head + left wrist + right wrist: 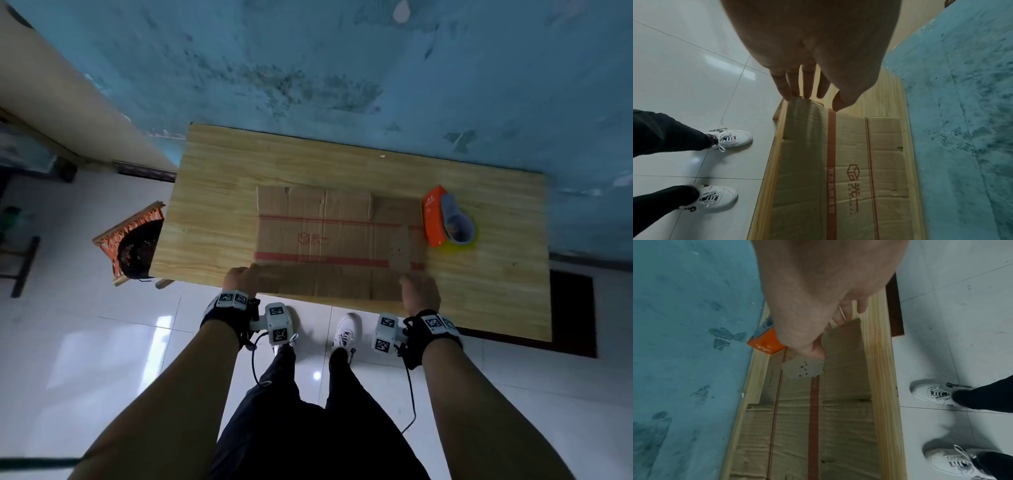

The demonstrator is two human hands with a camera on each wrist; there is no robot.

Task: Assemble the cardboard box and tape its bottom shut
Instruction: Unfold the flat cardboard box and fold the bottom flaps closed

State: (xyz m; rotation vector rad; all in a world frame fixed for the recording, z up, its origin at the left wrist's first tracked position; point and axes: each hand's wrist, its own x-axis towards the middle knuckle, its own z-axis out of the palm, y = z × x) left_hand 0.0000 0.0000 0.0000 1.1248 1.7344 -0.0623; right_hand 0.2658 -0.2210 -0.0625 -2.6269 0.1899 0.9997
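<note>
A flattened brown cardboard box (pixel 329 236) with red stripes lies on the wooden table (pixel 222 192). Its near flaps are lifted slightly along the table's front edge. My left hand (pixel 239 279) holds the left end of the near flap, with the fingers (pixel 793 91) at its end edge and the thumb over the box (pixel 869 162). My right hand (pixel 419 291) pinches the right end of the near flap. Its thumb (pixel 813 352) lies on top beside a grey patch and its fingers go beneath the box (pixel 797 426).
An orange tape dispenser (pixel 435 216) with a tape roll (pixel 457 222) stands just right of the box. An orange wooden rack (pixel 137 240) sits on the floor at the table's left end. A dark mat (pixel 572 308) lies under the right end, and a blue wall is behind.
</note>
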